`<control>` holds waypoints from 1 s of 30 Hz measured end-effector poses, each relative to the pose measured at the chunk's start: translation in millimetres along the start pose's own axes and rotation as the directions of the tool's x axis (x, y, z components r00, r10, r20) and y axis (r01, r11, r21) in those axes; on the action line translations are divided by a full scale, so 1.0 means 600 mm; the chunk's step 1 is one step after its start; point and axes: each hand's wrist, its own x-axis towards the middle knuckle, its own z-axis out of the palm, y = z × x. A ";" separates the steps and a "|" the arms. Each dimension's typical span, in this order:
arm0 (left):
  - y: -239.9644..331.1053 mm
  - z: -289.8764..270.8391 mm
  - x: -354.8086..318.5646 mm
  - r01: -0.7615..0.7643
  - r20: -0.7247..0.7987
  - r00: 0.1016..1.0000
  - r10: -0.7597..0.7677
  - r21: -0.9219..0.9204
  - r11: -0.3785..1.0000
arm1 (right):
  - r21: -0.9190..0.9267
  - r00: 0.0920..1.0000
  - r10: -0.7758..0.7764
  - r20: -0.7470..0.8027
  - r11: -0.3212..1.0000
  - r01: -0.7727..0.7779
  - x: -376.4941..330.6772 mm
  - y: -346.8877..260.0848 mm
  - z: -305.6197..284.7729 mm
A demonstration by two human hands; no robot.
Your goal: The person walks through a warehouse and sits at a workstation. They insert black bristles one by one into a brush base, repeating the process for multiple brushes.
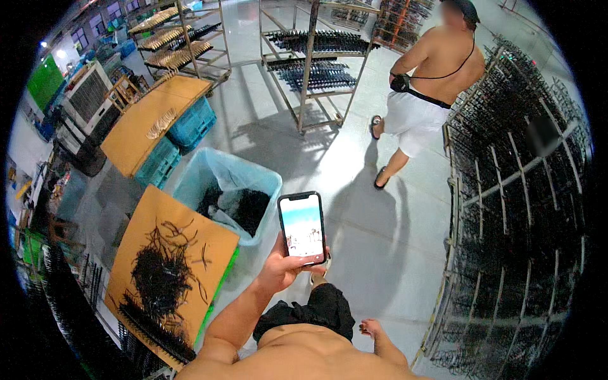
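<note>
My left hand (286,265) is wrapped round the lower part of a smartphone (302,225) with a black edge. Its lit screen faces up at me, showing a bright blue and white picture, and my thumb lies across the bottom of the glass. My right hand (371,328) hangs low at my side, its fingers loosely bent and a little apart, with nothing seen in it. Left of the phone stands a light blue plastic bin (269,180), lined with clear film and holding a dark heap of small pieces.
A tan tabletop (212,237) at left bears a pile of thin black curved strips (158,278). Another tan table (174,95) stands beyond, above blue crates (193,123). Metal racks (308,69) hold rows of dark parts. Tall loaded racks (506,209) line the right; a person (437,69) walks ahead.
</note>
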 end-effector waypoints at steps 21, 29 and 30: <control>0.018 -0.316 0.540 -0.006 -0.387 0.922 -0.027 -0.086 0.996 | -0.210 0.990 -0.025 0.142 0.976 0.055 0.394 -0.845 -0.035; 0.266 -0.360 0.720 0.212 -0.548 0.833 0.075 0.442 0.872 | -0.448 0.744 -0.193 0.640 0.693 0.565 0.347 -1.285 0.234; 0.305 -0.366 0.739 0.348 -0.598 0.802 0.007 0.477 0.807 | -0.594 0.729 -0.145 0.669 0.485 0.642 0.376 -1.332 0.261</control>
